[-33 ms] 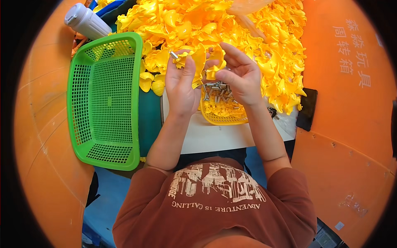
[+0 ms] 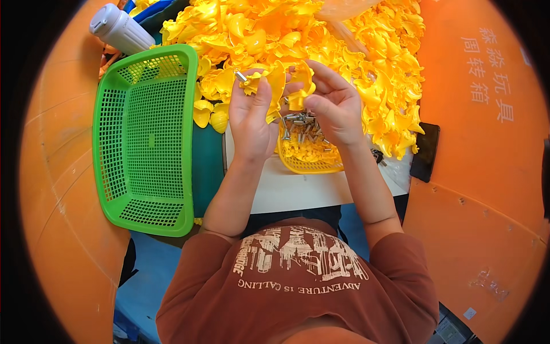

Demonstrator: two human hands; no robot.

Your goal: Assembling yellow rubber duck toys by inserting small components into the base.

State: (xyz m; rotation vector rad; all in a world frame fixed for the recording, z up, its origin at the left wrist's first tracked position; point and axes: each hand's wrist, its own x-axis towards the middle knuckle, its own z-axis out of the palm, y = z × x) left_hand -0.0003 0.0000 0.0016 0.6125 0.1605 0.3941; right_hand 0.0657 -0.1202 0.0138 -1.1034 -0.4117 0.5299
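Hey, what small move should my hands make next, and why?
Probably ease the yellow piece in the right hand toward the yellow shell in the left hand, to check how they meet. They're held up close together, with what looks like a gap between, and a small metal cylinder shows near the shell's left end.

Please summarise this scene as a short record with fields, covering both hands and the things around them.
Left hand: holds a curved yellow piece, a metal pin beside it
Right hand: holds another yellow piece
Between forearms: yellow basket with metal parts and yellow bits
Left side: green basket, grey bottle beyond it
Right side: dark phone
Beyond hands: yellow heap
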